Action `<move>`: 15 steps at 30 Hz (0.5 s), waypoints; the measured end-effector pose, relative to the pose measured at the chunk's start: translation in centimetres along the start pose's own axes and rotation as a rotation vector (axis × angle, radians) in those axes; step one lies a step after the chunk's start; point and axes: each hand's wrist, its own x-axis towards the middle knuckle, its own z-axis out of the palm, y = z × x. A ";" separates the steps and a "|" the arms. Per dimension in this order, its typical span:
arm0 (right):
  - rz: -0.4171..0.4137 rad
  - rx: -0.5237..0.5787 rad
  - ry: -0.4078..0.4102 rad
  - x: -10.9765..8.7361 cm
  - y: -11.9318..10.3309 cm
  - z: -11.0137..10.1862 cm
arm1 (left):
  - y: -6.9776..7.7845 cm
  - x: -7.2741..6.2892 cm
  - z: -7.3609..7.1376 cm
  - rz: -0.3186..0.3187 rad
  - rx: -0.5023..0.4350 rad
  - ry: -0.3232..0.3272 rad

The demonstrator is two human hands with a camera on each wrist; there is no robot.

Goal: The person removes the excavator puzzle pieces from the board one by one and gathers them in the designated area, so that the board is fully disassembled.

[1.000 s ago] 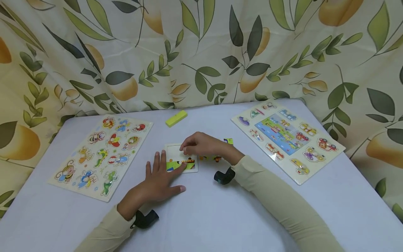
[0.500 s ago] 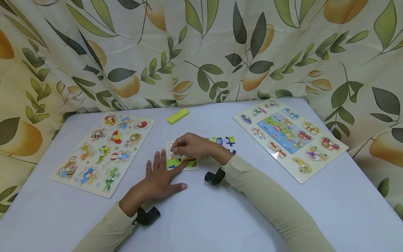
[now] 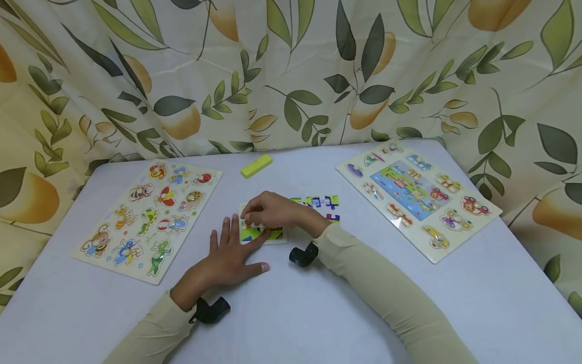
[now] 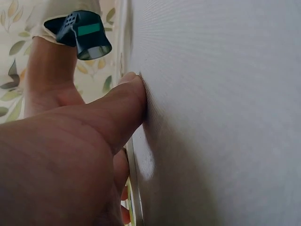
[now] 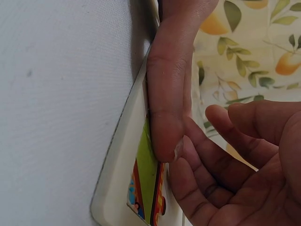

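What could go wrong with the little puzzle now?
The right hand might bump the loose pieces near its wrist when it moves back.
The left hand has a finger over the pieces in the tray; if it slides, they could shift.
Both hands cover part of the tray, so a crooked piece might go unnoticed.

Leafy curtain [image 3: 291, 60] behind insect board [image 3: 144, 241], yellow block [image 3: 256, 166], vehicle board [image 3: 404, 194]

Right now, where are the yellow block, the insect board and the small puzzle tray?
Yellow block [image 3: 256, 165]: head view, middle of top face.
Insect board [image 3: 139, 208]: head view, bare spot near middle.
Small puzzle tray [image 5: 115, 181]: right wrist view, its pale rim.
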 end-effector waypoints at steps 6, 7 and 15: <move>0.009 0.019 0.008 0.0 -0.2 0.2 | -0.2 0.0 -0.1 0.011 0.010 0.007; 0.016 0.021 0.010 0.1 -0.2 0.2 | -0.2 0.0 -0.1 0.015 0.009 0.008; -0.007 -0.020 0.003 0.1 -0.3 0.3 | -0.2 0.0 -0.1 0.029 0.007 0.002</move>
